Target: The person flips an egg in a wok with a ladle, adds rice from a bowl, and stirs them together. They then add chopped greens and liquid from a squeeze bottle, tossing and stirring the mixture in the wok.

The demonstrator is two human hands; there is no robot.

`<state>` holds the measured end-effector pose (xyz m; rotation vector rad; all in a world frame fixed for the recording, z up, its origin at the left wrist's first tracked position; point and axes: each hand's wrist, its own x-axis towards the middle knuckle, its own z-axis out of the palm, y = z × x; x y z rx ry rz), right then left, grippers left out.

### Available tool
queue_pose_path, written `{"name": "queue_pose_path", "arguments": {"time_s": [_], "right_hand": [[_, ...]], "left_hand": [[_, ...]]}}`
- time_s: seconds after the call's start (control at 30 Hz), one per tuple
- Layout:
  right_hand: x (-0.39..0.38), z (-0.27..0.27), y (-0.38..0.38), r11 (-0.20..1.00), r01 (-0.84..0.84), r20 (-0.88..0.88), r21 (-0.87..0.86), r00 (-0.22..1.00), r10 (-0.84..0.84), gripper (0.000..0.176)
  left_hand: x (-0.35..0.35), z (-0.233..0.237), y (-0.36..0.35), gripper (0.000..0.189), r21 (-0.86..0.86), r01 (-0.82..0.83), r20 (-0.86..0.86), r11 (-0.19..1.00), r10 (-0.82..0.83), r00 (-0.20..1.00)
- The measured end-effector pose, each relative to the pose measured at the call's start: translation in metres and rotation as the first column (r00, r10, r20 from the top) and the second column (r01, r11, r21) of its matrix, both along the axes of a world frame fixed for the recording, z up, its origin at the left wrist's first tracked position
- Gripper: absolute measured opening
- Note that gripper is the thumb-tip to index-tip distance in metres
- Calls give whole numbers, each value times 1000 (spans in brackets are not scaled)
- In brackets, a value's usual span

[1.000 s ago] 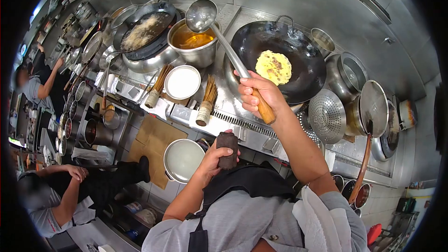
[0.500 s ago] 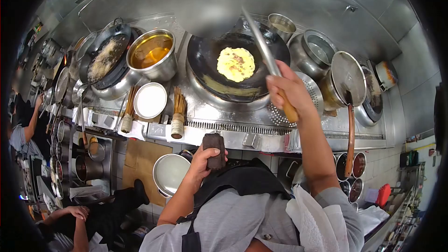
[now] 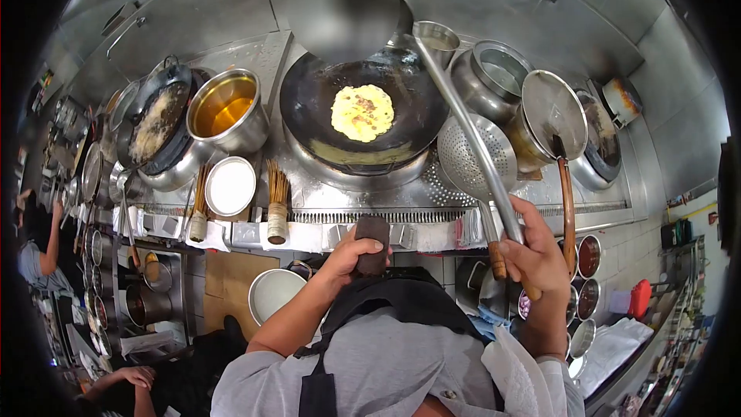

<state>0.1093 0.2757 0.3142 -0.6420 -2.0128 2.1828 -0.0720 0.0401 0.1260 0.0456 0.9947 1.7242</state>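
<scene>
My right hand (image 3: 538, 256) is closed round the wooden end of a long-handled wok ladle (image 3: 472, 131). The ladle's metal shaft slants up across the view, and its head, near the top, is blurred. My left hand (image 3: 349, 259), low at the stove's front edge, grips a dark brown block-like pad (image 3: 372, 245), perhaps folded cloth. Beyond it a black wok (image 3: 309, 112) sits on the burner ring, with a flat yellow omelette (image 3: 362, 113) browned at its middle. A perforated skimmer (image 3: 476, 156) lies behind the ladle shaft, its wooden handle close to my right hand.
A steel pot of amber oil (image 3: 258, 127), a white bowl (image 3: 231, 186) and two bamboo brushes (image 3: 278, 212) stand left. On the right are a mesh strainer (image 3: 554, 112) and a steel pot (image 3: 467, 81). Other people's arms (image 3: 52, 251) show far left.
My right hand has come down towards me, drawing the ladle's handle with it. The view has shifted so the wok appears further left. My left hand still holds the dark pad.
</scene>
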Motion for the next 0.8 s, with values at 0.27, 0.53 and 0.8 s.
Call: {"name": "queue_pose_path", "arguments": {"time_s": [0.27,0.53,0.8], "right_hand": [[-72,-154,-25,946,25,-111,324,994,11,55],[-36,-223,-22,994,-74,-3,75,997,75,61],[-26,-231,-11,948,-200,-2,-247,979,206,57]], "left_hand": [[21,22,20,46,-7,41,-70,999,-41,997],[54,11,5,70,-8,-185,-16,983,184,983],[111,23,11,69,-117,-411,-14,904,412,911]]}}
